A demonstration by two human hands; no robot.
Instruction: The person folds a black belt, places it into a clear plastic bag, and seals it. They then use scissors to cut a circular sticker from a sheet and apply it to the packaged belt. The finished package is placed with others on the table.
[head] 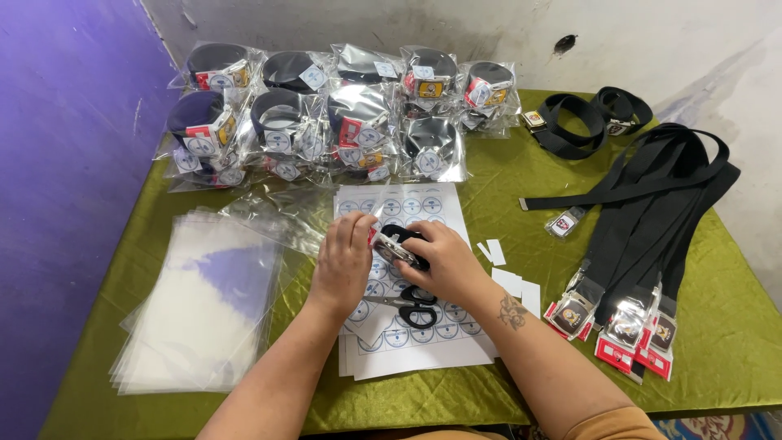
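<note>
While both hands meet over the middle of the table [489,179], they close together on a rolled black belt [401,237] with a shiny metal buckle [394,250]. The left hand [344,265] curls its fingers down onto the roll from the nine o'clock side, and the right hand [444,262] wraps around it from three o'clock, so the belt sits gripped between them just above a white sheet of round stickers [407,342]. At six o'clock from the hands, black-handled scissors [411,304] lie on that sheet. At nine o'clock a stack of clear plastic bags [204,301] rests on the green cloth. At twelve o'clock, against the wall, bagged rolled belts [326,114] are piled in rows. At three o'clock several loose black belts [652,212] stretch out flat, their buckles [619,326] with red tags pointing toward five o'clock. Small white paper slips [509,273] lie just beside the right hand's wrist. Two more coiled belts [590,118] sit at one o'clock.
</note>
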